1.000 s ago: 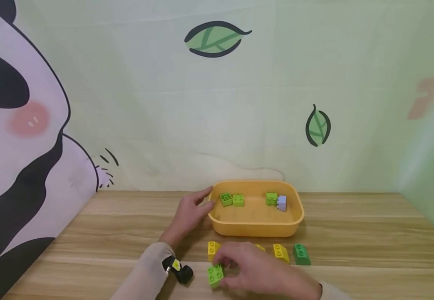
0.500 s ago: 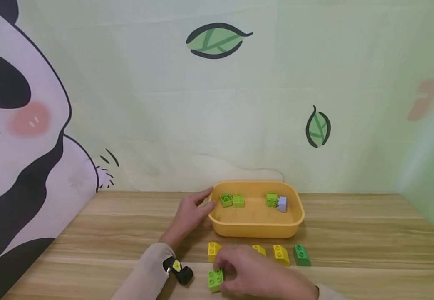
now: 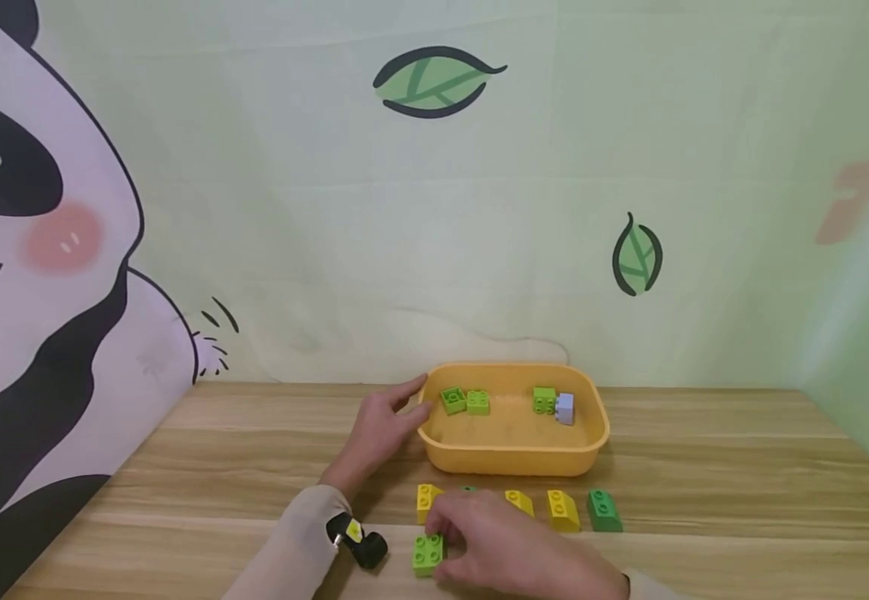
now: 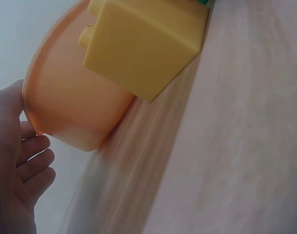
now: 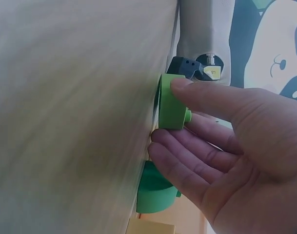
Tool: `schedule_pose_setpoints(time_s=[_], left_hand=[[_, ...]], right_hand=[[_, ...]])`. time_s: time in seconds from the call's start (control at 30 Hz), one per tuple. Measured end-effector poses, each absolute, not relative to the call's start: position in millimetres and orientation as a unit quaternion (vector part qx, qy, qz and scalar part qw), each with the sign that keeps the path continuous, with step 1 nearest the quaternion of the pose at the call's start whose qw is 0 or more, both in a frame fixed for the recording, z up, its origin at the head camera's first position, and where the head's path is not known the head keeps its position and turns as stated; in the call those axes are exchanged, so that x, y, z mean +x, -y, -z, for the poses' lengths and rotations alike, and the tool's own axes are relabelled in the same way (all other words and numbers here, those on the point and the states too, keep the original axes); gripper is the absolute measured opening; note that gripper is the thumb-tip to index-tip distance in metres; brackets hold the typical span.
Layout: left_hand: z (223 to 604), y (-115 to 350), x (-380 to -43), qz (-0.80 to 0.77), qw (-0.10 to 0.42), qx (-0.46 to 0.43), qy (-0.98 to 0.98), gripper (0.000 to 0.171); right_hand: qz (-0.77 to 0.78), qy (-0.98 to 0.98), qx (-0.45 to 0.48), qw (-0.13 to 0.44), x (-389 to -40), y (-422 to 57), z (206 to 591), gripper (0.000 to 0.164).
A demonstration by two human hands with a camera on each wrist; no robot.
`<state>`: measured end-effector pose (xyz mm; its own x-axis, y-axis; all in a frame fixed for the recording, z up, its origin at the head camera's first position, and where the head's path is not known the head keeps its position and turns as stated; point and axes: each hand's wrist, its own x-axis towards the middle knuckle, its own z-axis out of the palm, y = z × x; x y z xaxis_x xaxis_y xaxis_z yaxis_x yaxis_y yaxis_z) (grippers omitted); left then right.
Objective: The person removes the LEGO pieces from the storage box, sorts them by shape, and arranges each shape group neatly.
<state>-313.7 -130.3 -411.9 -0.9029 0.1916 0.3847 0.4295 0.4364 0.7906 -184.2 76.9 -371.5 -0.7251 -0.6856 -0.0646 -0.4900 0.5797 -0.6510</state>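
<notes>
My right hand (image 3: 509,542) pinches a lime-green building block (image 3: 428,555) with a two-by-two stud top, low over the wooden table. In the right wrist view the thumb presses one side of this block (image 5: 171,105), and its underside is at or very near the tabletop. My left hand (image 3: 377,429) holds the left end of an orange-yellow tub (image 3: 512,460), thumb over the rim; the left wrist view shows other fingers curled outside the tub wall (image 4: 65,97). Inside the tub lie several green blocks (image 3: 477,402) and a lilac block (image 3: 565,408).
In front of the tub stands a row of sloped blocks: yellow ones (image 3: 562,510), a green one (image 3: 604,510) at the right end, and another green one mostly behind my right hand. A black wrist device (image 3: 359,542) sits by the left sleeve. A printed cloth (image 3: 314,208) hangs behind.
The lime-green block has turned slightly, so it now lies squarer to the row, and shifted a little left with my right hand. My left hand and the tub have stayed put.
</notes>
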Motion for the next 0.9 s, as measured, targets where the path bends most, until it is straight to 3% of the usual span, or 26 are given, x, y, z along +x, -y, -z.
schedule_pose_setpoints(time_s=[0.23, 0.57, 0.9], left_hand=[[410.5, 131.0, -312.8, 0.498, 0.115, -0.183, 0.840, 0.049], [410.6, 130.2, -313.1, 0.497, 0.115, -0.175, 0.842, 0.050], [412.3, 131.1, -314.8, 0.495, 0.116, -0.179, 0.842, 0.050]], right_hand=[[0.311, -0.878, -0.313, 0.184, -184.2, -73.9, 371.1, 0.019], [0.311, -0.879, -0.312, 0.181, -185.0, -72.5, 372.5, 0.020], [0.337, -0.872, -0.331, 0.125, -188.8, -80.2, 365.6, 0.036]])
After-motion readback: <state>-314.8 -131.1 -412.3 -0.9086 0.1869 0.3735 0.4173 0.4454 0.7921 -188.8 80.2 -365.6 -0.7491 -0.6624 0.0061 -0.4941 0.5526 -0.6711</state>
